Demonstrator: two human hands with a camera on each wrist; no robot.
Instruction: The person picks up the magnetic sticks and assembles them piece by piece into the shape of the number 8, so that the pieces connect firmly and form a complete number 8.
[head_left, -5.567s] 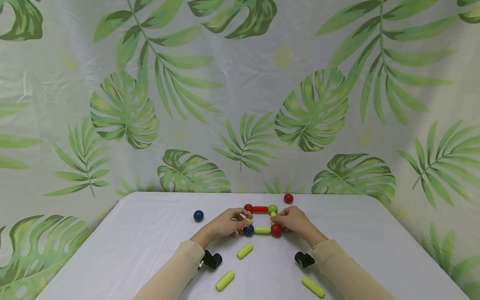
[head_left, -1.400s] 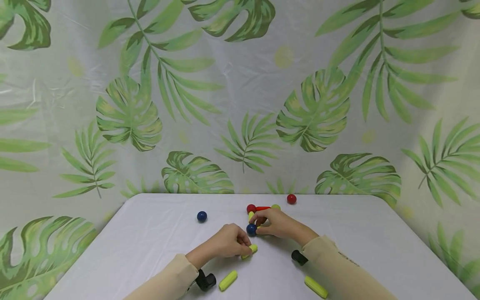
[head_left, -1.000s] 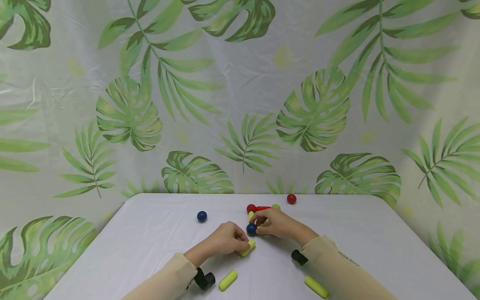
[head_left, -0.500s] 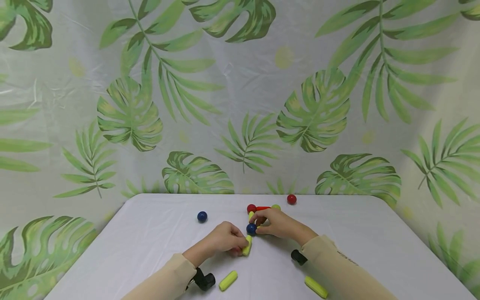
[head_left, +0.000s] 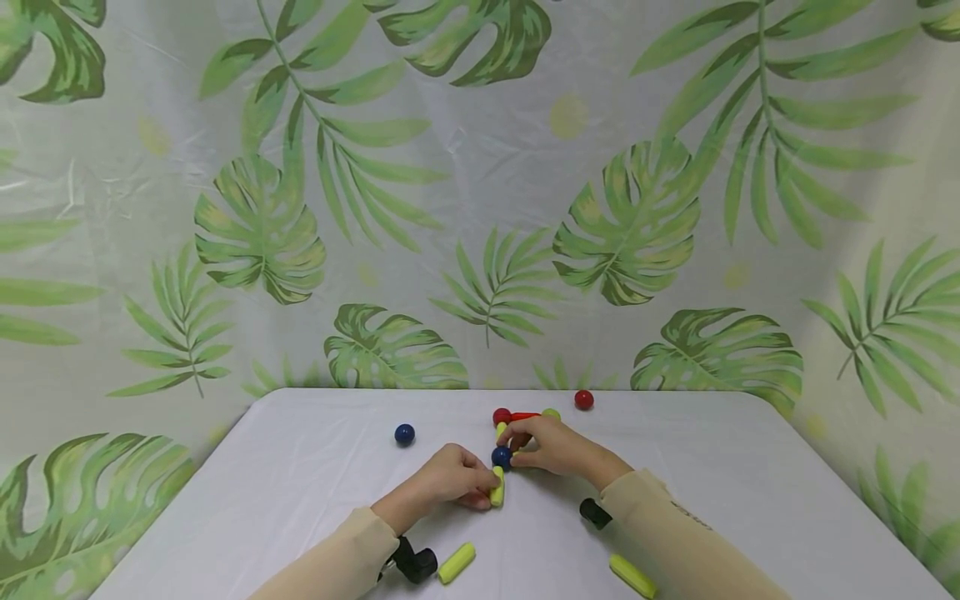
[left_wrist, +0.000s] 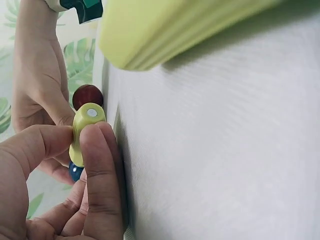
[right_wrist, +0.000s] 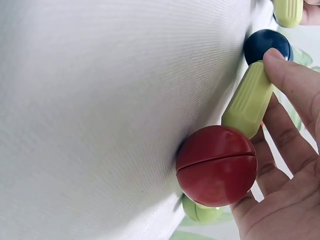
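My left hand [head_left: 453, 483] pinches a yellow-green magnetic rod [head_left: 498, 492] between thumb and fingers. Its far end is right at a blue ball [head_left: 502, 457], and a silver disc shows in its near end in the left wrist view. With thumb on another yellow-green rod [right_wrist: 247, 100] beside that ball, my right hand [head_left: 555, 446] holds a frame of magnetic rods and balls. This rod joins the blue ball to a red ball [right_wrist: 217, 165], which the hand hides in the head view. Behind are a second red ball [head_left: 502, 416], a red rod [head_left: 525, 416] and a green ball [head_left: 551, 413].
A loose blue ball [head_left: 405, 434] lies to the left and a loose red ball [head_left: 584, 400] at the back of the white table [head_left: 315, 467]. Two yellow-green rods lie nearer, one left [head_left: 457, 562] and one right [head_left: 632, 576]. A leaf-print sheet [head_left: 487, 208] hangs behind.
My left hand has left the frame's side, picked up the loose yellow-green rod, turned it and brought it to the blue ball. My right hand has shifted left along the frame to that ball.
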